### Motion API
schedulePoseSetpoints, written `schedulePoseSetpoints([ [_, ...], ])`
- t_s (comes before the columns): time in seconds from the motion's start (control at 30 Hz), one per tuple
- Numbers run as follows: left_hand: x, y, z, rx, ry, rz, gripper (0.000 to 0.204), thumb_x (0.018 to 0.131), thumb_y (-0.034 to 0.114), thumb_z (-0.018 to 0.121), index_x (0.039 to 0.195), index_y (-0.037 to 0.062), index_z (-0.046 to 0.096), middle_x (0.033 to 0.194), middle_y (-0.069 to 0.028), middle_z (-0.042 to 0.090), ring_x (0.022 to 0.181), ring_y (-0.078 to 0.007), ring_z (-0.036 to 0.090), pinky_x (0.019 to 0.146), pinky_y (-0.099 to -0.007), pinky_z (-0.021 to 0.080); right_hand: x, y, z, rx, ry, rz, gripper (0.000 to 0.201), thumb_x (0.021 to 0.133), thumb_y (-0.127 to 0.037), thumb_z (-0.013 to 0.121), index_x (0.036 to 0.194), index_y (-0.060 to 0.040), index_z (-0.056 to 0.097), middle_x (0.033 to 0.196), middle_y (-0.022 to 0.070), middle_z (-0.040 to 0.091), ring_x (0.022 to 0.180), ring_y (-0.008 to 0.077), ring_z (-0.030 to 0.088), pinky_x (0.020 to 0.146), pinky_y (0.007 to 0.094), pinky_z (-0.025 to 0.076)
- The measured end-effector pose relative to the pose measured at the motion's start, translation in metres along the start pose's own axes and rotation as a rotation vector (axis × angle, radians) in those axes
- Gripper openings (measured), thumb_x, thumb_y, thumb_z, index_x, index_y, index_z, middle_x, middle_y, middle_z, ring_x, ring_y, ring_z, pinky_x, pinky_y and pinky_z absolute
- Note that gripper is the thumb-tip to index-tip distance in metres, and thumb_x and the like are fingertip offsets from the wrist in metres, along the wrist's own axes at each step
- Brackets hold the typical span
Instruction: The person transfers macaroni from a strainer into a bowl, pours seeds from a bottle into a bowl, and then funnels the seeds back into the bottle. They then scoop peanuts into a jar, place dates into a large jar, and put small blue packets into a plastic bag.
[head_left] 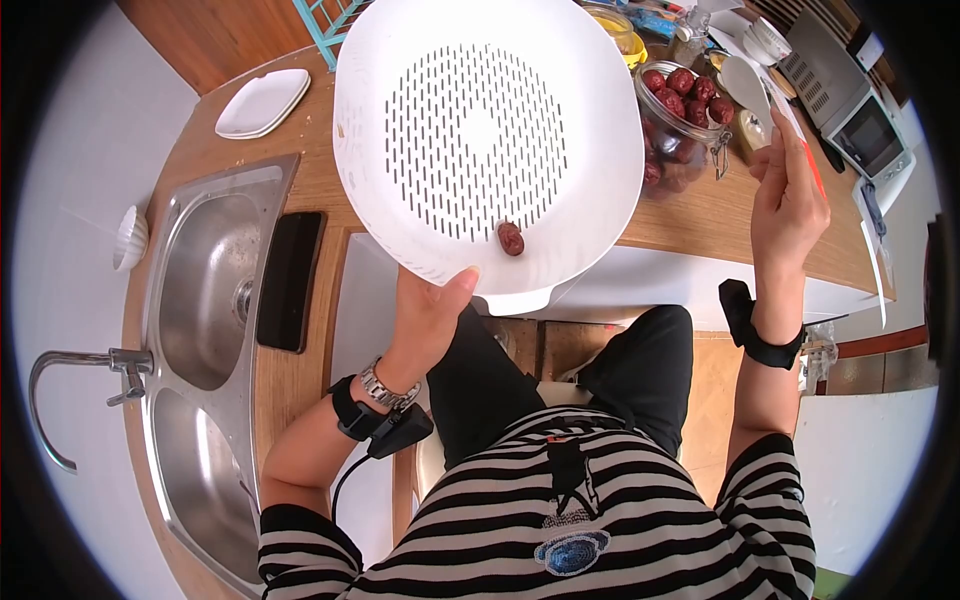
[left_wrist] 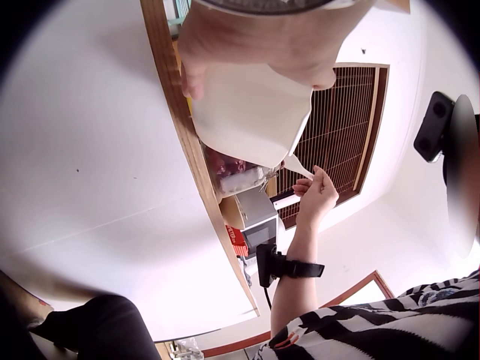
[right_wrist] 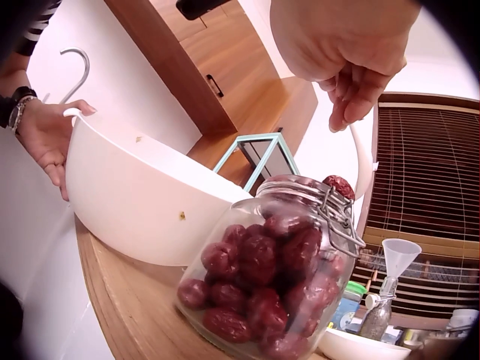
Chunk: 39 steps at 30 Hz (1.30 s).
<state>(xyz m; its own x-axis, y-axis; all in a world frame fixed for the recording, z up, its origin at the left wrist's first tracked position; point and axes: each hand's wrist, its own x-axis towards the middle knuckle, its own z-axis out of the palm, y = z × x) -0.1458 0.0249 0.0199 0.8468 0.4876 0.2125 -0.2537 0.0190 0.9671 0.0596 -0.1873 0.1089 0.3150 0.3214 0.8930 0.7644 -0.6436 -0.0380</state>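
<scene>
A large white colander (head_left: 610, 150) with a slotted bottom is tilted toward me, and a single red date (head_left: 511, 238) lies near its front side. My left hand (head_left: 428, 315) grips the near rim, thumb over the edge and fingers underneath. To the right, my right hand (head_left: 788, 210) pinches the handle of a white spoon (head_left: 745, 84), raised beside the jar mouth. The glass jar (head_left: 668, 182) has a wire clasp and is filled to the top with red dates (right_wrist: 259, 259). One date (right_wrist: 340, 186) shows at the jar rim beside the spoon.
At the left a double steel sink (head_left: 205, 300) has a tap (head_left: 110, 360), with a black phone (head_left: 290, 282) along its edge. White plates (head_left: 262, 104) lie behind it. A microwave (head_left: 865, 135) stands at the back right, and bottles (head_left: 690, 38) crowd behind the jar.
</scene>
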Motion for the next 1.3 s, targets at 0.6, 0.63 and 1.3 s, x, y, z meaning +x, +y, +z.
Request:
schedulePoseSetpoints([
  [0.6,0.000,0.000,0.002,-0.007,0.016,0.013,0.049,0.076,0.010,0.052,0.117,-0.0048,0.028,0.114,-0.0115,0.041,0.103,-0.0155,0.041,0.089,-0.0294,0.032,-0.017,-0.020,-0.009,0.124,0.034,0.133,0.016,0.082,-0.003,0.048,0.095,-0.0021,0.058,0.054,0.0031,0.054,0.045,0.0063,0.051,0.043,0.0172,0.039],
  [0.63,0.000,0.002,0.002,0.023,0.010,0.026,0.048,0.076,0.009,0.052,0.116,-0.0052,0.029,0.114,-0.0117,0.041,0.103,-0.0156,0.041,0.089,-0.0293,0.032,-0.014,-0.024,-0.011,0.248,0.103,0.200,0.017,0.082,-0.004,0.048,0.095,-0.0014,0.057,0.054,0.0031,0.054,0.046,0.0058,0.050,0.043,0.0171,0.039],
  [1.3,0.001,0.004,0.001,0.031,-0.026,0.046,0.052,0.074,0.004,0.053,0.117,-0.0048,0.025,0.113,-0.0125,0.040,0.103,-0.0164,0.042,0.088,-0.0297,0.034,-0.053,-0.104,0.006,1.298,-0.858,0.903,0.025,0.087,-0.018,0.043,0.095,0.0015,0.056,0.053,0.0032,0.051,0.041,0.0055,0.045,0.039,0.0177,0.038],
])
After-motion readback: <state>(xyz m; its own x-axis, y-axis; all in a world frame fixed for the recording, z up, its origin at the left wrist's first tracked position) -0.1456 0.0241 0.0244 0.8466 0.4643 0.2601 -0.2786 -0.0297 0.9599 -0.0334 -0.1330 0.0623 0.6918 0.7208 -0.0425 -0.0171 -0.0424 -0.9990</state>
